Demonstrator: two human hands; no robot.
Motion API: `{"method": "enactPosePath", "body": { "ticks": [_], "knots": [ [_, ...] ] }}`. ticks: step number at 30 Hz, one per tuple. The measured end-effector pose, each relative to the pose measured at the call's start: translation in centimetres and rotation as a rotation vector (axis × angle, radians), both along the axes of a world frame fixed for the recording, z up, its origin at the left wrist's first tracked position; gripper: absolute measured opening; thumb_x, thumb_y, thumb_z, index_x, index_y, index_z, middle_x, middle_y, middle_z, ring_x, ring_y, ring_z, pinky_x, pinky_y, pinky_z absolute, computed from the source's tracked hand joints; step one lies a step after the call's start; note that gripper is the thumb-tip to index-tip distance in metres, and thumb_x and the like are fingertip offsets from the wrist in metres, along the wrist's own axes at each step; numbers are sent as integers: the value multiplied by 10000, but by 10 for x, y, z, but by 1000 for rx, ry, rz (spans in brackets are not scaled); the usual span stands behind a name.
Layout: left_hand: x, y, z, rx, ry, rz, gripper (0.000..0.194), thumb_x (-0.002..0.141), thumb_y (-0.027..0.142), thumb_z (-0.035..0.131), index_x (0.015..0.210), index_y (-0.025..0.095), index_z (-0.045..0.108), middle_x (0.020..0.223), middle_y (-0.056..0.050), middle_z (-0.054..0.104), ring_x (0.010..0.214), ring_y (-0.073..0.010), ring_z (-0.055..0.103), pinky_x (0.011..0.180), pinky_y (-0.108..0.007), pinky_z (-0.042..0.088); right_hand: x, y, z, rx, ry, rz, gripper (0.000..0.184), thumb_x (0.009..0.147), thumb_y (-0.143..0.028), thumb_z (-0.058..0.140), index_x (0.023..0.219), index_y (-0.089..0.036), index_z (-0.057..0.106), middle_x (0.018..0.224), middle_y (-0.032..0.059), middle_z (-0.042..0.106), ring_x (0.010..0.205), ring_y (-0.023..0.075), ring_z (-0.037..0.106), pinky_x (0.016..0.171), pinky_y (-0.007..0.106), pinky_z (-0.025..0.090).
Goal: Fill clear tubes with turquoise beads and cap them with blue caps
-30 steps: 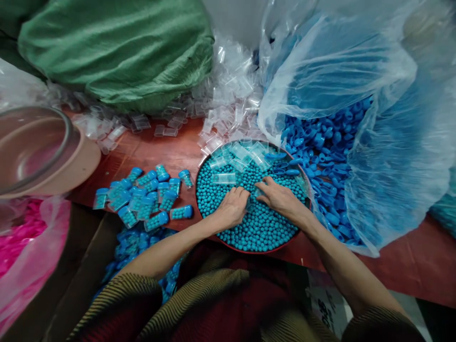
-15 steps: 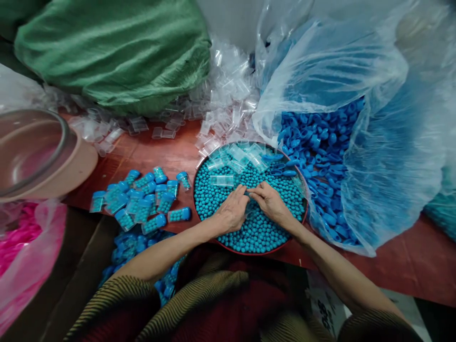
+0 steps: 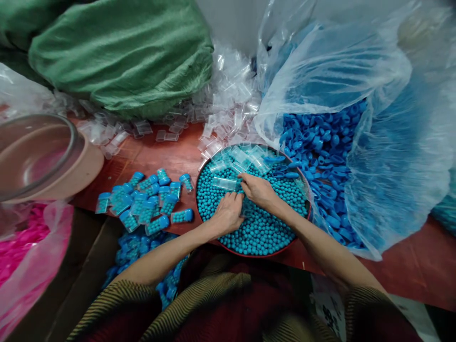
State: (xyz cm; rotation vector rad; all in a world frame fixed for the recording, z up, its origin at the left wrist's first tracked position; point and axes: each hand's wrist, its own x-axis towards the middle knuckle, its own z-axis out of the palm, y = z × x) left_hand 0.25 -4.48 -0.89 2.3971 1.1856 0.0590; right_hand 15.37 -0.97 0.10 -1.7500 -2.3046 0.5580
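A round red-rimmed tray point(image 3: 309, 202) full of small teal balls point(image 3: 263, 230) sits in front of me on the red table. My left hand point(image 3: 226, 213) rests knuckles-up on the balls with its fingers curled under, and what they hold is hidden. My right hand point(image 3: 257, 189) reaches across to the left, fingertips pinched at the end of an empty clear tube point(image 3: 224, 183) lying on the balls. More clear tubes point(image 3: 245, 156) lie at the tray's far edge.
Filled tubes with blue caps point(image 3: 149, 199) lie in a heap left of the tray, with more in a box below the table edge point(image 3: 142, 244). A clear bag of blue caps point(image 3: 320, 152) is at the right. Empty tubes point(image 3: 228, 104), a green sack point(image 3: 121, 57), a pink bowl point(image 3: 46, 161) and a pink bag point(image 3: 21, 247) lie around.
My right hand has moved left and away from me, from beside the left hand to the clear tube on the balls. The left hand has drawn back slightly toward me.
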Motion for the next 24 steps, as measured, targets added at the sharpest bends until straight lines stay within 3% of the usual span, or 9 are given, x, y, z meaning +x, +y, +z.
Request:
{"method": "enactPosePath", "body": {
  "ticks": [3,7,12,17,24],
  "knots": [
    [-2,-1,-1,14,-14,-15,332,736,200,547,1045,124,454,1092,-142,507,1054,-281,465,897,-432,456,-13,13,1,5,-150,29,429,938,-320,371,1354,-237,430,1105,81,654,918,208,636,711,273,451],
    [-2,-3,-5,43,-72,1,327,713,178,550,1020,139,442,1160,-145,459,1109,-270,439,945,-412,441,-5,19,3,-61,-256,113,424,919,-412,419,1317,-274,465,1038,79,639,855,228,635,641,280,431],
    [-3,-2,-6,33,-101,44,318,738,234,569,1015,156,434,1163,-140,444,1102,-278,455,942,-440,448,17,11,-6,5,-77,59,344,857,-325,552,1174,-193,533,1129,108,557,885,206,601,687,282,449],
    [-5,1,-5,63,-94,84,378,735,269,598,1042,148,414,1321,-187,342,1213,-325,391,992,-493,404,17,2,-21,17,303,15,135,827,-232,563,949,-178,581,877,33,624,764,162,588,702,277,460],
    [-7,8,-5,27,-67,24,451,722,214,583,1129,172,393,1210,-119,473,1127,-286,451,907,-456,445,24,-34,-33,51,377,25,256,885,-182,415,1036,-200,622,987,52,684,925,180,630,835,320,477]
  ]
}}
